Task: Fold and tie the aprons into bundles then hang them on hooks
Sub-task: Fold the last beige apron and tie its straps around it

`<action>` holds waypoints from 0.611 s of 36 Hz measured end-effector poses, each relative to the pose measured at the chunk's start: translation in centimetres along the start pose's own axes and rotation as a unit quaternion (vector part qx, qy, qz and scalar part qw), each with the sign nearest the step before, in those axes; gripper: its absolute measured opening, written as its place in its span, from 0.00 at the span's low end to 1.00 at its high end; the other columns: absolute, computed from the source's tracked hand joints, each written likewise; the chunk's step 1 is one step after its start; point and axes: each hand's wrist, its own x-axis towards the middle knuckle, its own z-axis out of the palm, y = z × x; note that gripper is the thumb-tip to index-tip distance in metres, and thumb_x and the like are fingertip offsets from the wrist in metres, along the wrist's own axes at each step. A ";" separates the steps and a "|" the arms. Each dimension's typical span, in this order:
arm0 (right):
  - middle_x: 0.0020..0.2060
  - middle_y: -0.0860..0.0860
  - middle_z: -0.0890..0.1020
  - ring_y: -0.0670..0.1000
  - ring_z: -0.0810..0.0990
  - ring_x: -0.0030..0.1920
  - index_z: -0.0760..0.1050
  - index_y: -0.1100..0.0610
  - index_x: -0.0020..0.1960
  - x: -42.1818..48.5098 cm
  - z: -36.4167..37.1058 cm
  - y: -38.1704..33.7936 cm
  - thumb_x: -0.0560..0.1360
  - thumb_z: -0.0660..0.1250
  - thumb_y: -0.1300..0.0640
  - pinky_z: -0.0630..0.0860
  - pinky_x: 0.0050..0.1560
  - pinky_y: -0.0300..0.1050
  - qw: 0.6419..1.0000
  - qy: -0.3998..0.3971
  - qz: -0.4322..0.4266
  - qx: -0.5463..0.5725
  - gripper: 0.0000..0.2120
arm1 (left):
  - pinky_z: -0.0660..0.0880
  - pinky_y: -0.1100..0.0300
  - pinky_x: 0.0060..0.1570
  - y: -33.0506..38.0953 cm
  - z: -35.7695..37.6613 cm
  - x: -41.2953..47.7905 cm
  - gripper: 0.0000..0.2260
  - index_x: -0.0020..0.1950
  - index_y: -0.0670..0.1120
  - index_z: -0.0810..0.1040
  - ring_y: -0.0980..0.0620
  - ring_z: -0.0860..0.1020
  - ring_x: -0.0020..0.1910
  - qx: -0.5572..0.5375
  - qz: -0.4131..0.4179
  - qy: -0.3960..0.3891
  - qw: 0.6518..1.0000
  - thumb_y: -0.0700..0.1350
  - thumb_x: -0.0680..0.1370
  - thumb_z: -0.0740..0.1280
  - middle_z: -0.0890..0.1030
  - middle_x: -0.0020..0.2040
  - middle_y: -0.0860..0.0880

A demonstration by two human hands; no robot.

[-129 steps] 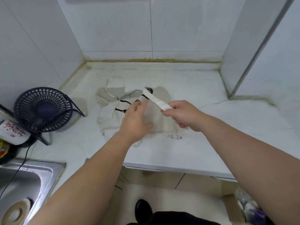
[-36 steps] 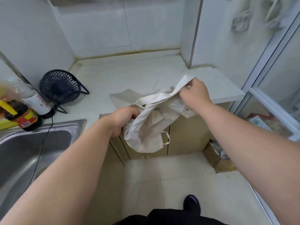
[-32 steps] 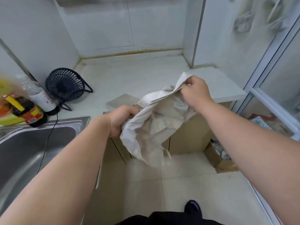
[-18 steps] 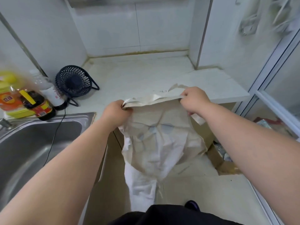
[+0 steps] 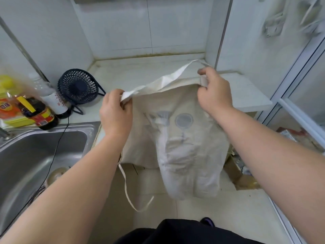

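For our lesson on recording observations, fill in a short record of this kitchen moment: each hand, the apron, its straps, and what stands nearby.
Apron: cream, held up unfolded, hanging in front of the counter edge
Left hand: pinches its top left corner
Right hand: grips the top right corner
Straps: neck loop arches above the top edge; waist tie dangles below the left hand
Nearby: dark fan and bottles on the counter, steel sink at left
Stage: not yet folded or tied
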 end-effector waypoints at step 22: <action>0.58 0.59 0.77 0.60 0.75 0.57 0.72 0.58 0.62 0.5 2.2 2.6 0.74 0.58 0.64 0.71 0.49 0.45 0.970 -0.150 0.096 -0.164 0.17 | 0.65 0.55 0.35 -1.1 2.2 0.8 0.09 0.46 0.44 0.70 0.41 0.71 0.39 0.234 0.007 -0.222 0.947 0.49 0.80 0.60 0.72 0.40 0.45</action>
